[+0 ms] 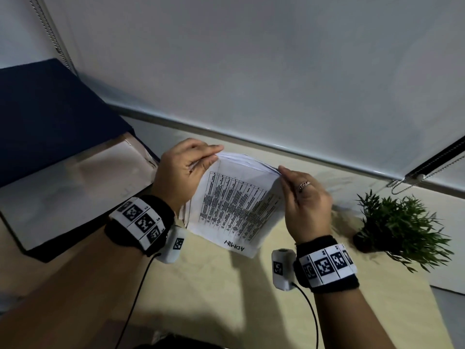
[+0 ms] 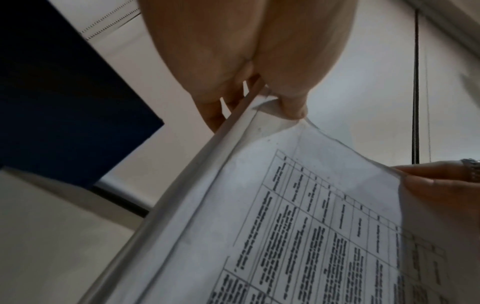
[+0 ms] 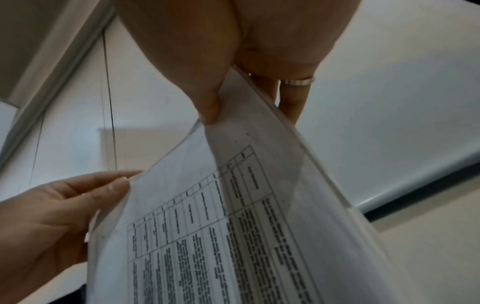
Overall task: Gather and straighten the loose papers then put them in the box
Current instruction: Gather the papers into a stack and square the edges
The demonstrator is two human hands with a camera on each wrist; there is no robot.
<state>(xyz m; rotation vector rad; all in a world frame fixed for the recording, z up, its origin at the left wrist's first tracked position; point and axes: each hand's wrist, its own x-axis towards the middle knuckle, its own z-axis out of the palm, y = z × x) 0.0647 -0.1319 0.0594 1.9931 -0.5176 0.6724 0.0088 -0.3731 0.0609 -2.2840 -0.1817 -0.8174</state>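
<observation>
Pale wood desk (image 1: 216,293) carries everything; dark blue box (image 1: 50,117) sits at its left edge, lid up against the wall, brown inside face showing, one white sheet lying in the tray. Small green plant (image 1: 400,227) in a dark pot sits toward the right edge, another white sheet (image 1: 450,285) at the right edge past it. Stack of papers (image 1: 236,205) is held up on edge near the desk's back-centre, bottom edge down on the desk just beside the box, printed table facing the person, "ADMIN" upside down at the bottom. Left hand (image 1: 181,172) pinches the stack's top left corner, thumb in front, fingers behind. Right hand (image 1: 305,200) pinches the top right corner the same way, ring (image 1: 304,184) on one finger. Top edges fan slightly, not yet flush
</observation>
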